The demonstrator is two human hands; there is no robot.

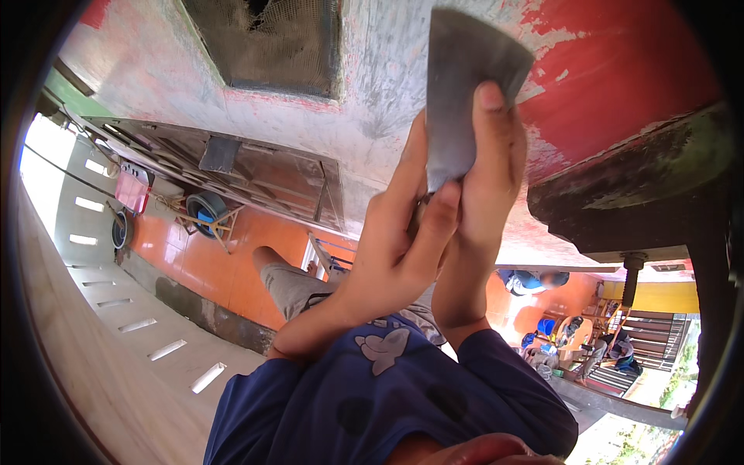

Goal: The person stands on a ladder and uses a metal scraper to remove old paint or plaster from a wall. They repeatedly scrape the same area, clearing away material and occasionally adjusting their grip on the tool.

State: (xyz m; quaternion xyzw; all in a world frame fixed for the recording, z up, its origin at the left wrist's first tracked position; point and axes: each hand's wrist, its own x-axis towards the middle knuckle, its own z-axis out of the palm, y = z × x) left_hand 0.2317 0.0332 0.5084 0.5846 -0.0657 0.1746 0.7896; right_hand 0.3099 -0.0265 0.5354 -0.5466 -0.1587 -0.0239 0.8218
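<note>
A wide metal scraper [465, 81] points its flared blade up towards the wall [378, 99], whose red paint is patchy and partly worn off. My left hand [401, 244] is closed around the handle, its thumb near the base of the blade and its index finger along the left side. My right hand [494, 157] grips the scraper from the right, a fingertip pressed on the blade's face. Most of the handle is hidden by the hands. Whether the blade's edge touches the wall, I cannot tell.
A mesh-covered opening [279, 52] is at the upper left, a dark beam [639, 168] at the right. Below are a ladder [328, 256], a basin [207, 212] by a wooden stand [224, 232] and orange tiles [250, 279]. Two people [526, 281], [617, 349] are lower right.
</note>
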